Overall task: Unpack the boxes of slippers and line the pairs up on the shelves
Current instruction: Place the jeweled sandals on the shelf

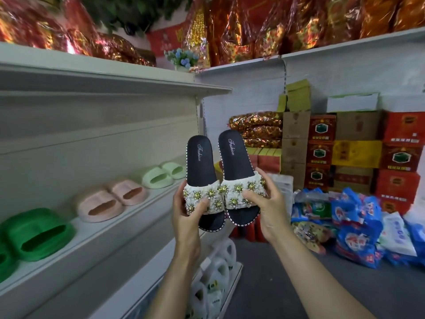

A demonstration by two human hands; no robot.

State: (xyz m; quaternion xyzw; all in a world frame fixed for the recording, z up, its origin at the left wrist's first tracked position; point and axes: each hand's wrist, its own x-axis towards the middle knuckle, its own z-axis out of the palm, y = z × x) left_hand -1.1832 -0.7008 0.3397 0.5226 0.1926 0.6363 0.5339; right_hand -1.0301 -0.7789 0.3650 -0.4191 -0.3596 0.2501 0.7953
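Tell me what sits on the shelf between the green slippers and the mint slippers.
The pink slippers, a pair side by side, sit between the green slippers and the mint slippers on the same shelf, as the head view shows.

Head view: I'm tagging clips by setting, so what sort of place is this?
Probably a small shop or its stockroom: white shelf with slipper pairs lined up, stacked cartons against the wall, and blue packets heaped on the floor.
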